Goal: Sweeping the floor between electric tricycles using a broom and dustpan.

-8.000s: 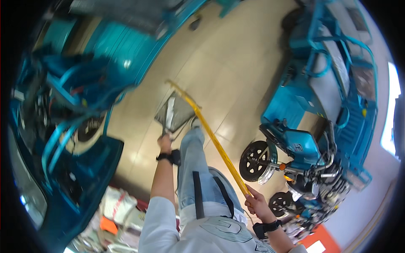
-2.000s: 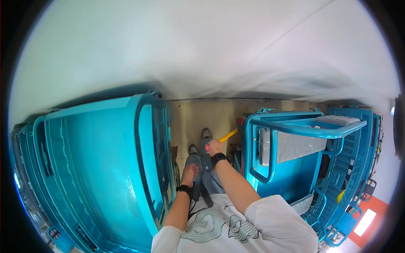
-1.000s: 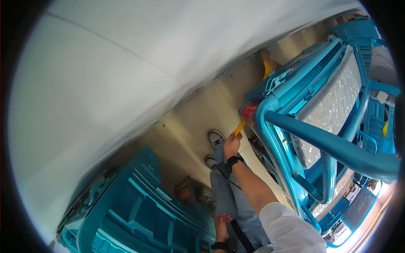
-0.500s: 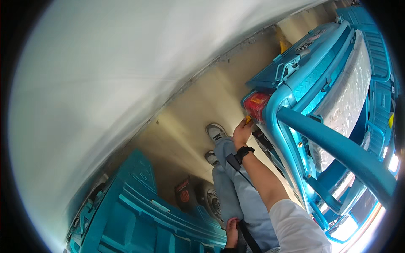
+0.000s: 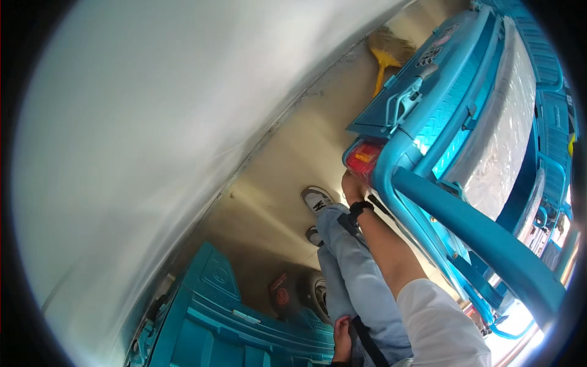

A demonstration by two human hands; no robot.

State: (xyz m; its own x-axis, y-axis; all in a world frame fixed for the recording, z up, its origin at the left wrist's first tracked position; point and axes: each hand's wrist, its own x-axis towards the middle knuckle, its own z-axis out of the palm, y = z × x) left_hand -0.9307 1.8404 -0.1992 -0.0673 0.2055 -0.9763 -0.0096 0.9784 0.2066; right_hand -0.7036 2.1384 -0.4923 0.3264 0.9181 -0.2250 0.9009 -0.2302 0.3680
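White wall [image 5: 153,153] fills the left half of the view. It took up about as much half a second ago, so the head is holding this tilt.

Teal cart [image 5: 465,110] on the right: the tailgate and thick frame tube sit closer and larger than a second ago. Two seconds ago it was well apart.

Beige floor [image 5: 287,165] is a narrow strip between wall and cart.

Second teal cart [image 5: 244,324], lower left, has a dark wheel [image 5: 318,293] just beside the person's jeans [image 5: 361,281]. Same spot as half a second ago.

Yellow broom [image 5: 384,49]: the head is now in view at the top, bristles on the floor by the wall, beside the cart's far corner. Half a second ago only a sliver showed. The handle runs down behind the tailgate corner and is hidden.

Red tail light [image 5: 364,158] is at the cart's near corner.

Right hand [image 5: 351,186] is up against the underside of the tail light, where it was half a second ago. The fingers are hidden by the lamp, so I cannot tell if they are wrapped on the broom handle. A second ago a yellow stub showed above this hand, and now none does.

Left hand [image 5: 342,339] is at the bottom edge, low against the thigh, touching a dark strap [image 5: 367,342]. Grip is unclear at the frame edge. It has barely moved.

Grey shoe [image 5: 316,199] is flat on the floor just left of the right hand.

Read: the person is stationary, and the broom lies along the cart side.
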